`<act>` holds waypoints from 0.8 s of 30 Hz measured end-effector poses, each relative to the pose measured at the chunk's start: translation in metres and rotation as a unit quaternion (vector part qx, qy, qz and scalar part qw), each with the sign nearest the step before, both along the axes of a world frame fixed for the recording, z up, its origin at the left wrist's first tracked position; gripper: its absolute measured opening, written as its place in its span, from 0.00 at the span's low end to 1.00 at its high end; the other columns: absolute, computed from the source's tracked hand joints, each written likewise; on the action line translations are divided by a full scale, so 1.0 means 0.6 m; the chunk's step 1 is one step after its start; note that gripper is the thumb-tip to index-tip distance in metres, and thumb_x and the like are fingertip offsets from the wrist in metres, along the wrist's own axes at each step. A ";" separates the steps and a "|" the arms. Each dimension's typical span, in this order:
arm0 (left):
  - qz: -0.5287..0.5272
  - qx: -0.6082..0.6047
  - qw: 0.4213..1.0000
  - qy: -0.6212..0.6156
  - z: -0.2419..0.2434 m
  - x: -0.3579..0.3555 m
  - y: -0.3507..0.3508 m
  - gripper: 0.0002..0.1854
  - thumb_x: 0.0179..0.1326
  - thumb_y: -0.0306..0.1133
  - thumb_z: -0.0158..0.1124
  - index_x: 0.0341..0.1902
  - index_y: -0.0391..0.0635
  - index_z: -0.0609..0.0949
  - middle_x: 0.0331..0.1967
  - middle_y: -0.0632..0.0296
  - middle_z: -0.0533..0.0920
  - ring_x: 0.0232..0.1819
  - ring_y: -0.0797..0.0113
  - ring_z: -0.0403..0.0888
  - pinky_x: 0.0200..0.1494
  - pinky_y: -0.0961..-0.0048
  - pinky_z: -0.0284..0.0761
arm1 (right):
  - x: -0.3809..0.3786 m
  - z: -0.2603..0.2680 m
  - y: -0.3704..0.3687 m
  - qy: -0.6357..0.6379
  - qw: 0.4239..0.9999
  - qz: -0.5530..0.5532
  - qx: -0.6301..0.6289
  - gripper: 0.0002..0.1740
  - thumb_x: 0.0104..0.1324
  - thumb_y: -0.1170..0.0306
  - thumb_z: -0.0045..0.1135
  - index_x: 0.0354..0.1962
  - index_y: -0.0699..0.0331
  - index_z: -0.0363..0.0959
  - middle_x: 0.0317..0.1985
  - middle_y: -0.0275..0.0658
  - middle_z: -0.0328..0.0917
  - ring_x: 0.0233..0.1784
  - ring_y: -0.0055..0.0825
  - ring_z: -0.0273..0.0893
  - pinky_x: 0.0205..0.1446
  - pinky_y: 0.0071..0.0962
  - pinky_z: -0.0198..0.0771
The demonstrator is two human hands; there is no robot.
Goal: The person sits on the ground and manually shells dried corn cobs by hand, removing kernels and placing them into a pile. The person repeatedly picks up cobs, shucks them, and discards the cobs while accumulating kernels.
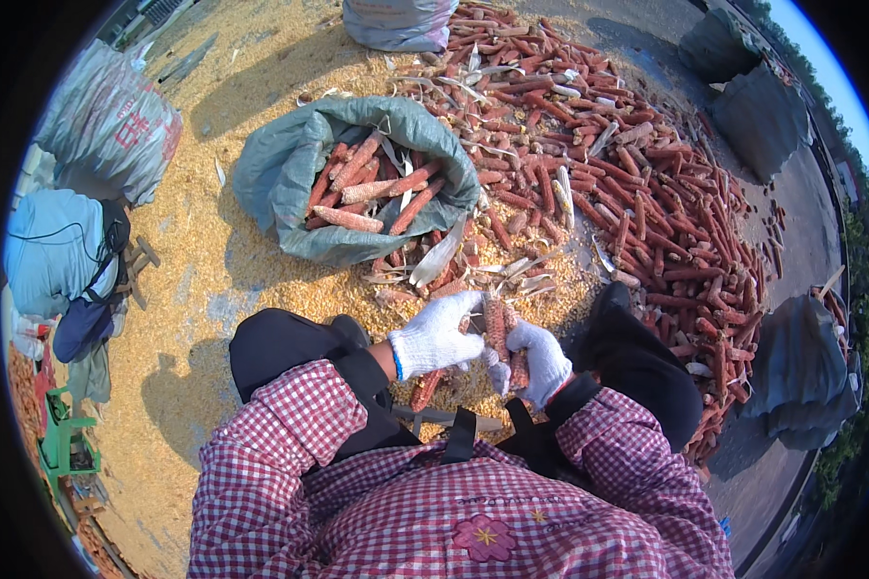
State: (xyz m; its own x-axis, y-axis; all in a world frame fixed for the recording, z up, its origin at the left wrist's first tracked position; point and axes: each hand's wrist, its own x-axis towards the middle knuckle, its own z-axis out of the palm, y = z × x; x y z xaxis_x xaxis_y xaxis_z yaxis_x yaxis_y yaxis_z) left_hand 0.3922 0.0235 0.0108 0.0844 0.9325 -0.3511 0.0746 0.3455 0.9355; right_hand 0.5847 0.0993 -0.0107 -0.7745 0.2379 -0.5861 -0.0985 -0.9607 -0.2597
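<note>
My right hand [541, 363], in a white knit glove, is closed around reddish corn cobs [497, 334] held roughly upright over my lap. My left hand [438, 336], gloved the same way, is close beside these cobs on their left; whether its fingers grip anything is unclear. Below the left hand a single red cob [426, 391] slants downward, partly hidden. Ahead of my knees stands a green woven sack [261, 174] with a rolled-down mouth, and bare cobs [362, 192] fill its opening. Loose yellow corn kernels [318, 297] cover the ground around it.
A large heap of red cobs [652, 195] with dry husks spreads ahead and to the right. Full sacks stand at upper left [116, 123], at the top [398, 22] and along the right [796, 369]. Another person [61, 250] is bent over at left, above a green plastic object [65, 438].
</note>
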 end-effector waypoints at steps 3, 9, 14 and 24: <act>0.019 -0.052 0.991 -0.124 0.010 -0.005 0.001 0.24 0.64 0.31 0.67 0.63 0.39 0.74 0.47 0.62 0.82 0.42 0.74 0.83 0.36 0.74 0.83 | 0.003 -0.009 0.005 0.008 1.000 0.018 -0.003 0.23 0.59 0.75 0.40 0.53 0.74 0.66 0.35 0.53 0.80 0.23 0.42 0.78 0.27 0.38 0.79; 0.090 -0.061 0.978 -0.176 -0.014 -0.016 0.001 0.14 0.71 0.36 0.62 0.55 0.44 0.78 0.41 0.65 0.84 0.33 0.76 0.83 0.30 0.78 0.81 | -0.006 0.010 0.001 -0.033 0.999 0.019 0.017 0.25 0.65 0.74 0.42 0.61 0.67 0.64 0.52 0.48 0.78 0.35 0.43 0.82 0.32 0.39 0.81; 0.156 -0.050 0.962 -0.218 -0.003 -0.032 0.007 0.07 0.70 0.33 0.63 0.45 0.46 0.76 0.39 0.62 0.85 0.26 0.75 0.82 0.26 0.77 0.79 | 0.000 -0.005 0.018 -0.055 0.993 0.004 0.103 0.22 0.73 0.69 0.47 0.62 0.65 0.64 0.45 0.43 0.78 0.35 0.35 0.82 0.32 0.35 0.82; 0.217 -0.127 0.956 -0.154 -0.014 -0.013 0.007 0.11 0.70 0.33 0.65 0.49 0.42 0.76 0.38 0.62 0.83 0.27 0.76 0.80 0.26 0.74 0.79 | -0.020 0.014 0.006 -0.147 0.933 0.140 0.297 0.24 0.73 0.65 0.57 0.61 0.65 0.62 0.42 0.41 0.79 0.31 0.29 0.85 0.19 0.24 0.76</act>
